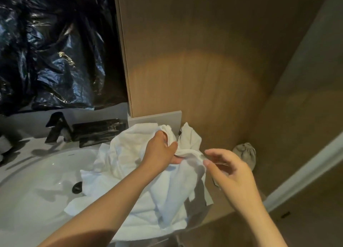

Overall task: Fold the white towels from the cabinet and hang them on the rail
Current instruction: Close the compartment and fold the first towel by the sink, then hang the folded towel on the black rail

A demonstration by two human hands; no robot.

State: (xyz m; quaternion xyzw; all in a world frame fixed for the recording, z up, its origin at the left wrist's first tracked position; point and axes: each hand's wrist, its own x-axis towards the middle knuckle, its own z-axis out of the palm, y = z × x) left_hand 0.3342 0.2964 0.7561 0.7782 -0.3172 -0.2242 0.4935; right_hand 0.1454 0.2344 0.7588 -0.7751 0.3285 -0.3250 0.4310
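A heap of white towels (141,194) lies over the right rim of the sink (37,172), spilling into the basin close to the black drain (76,188). The left hand (159,150) grips a bunched fold at the top of the heap. The right hand (232,170) hovers just right of it, fingers loosely spread. Behind the sink stands a black tap (57,128) under crinkled black plastic sheeting (55,42). A wooden panel (204,61) rises right of the sink, with a grey bundle (245,152) at its foot.
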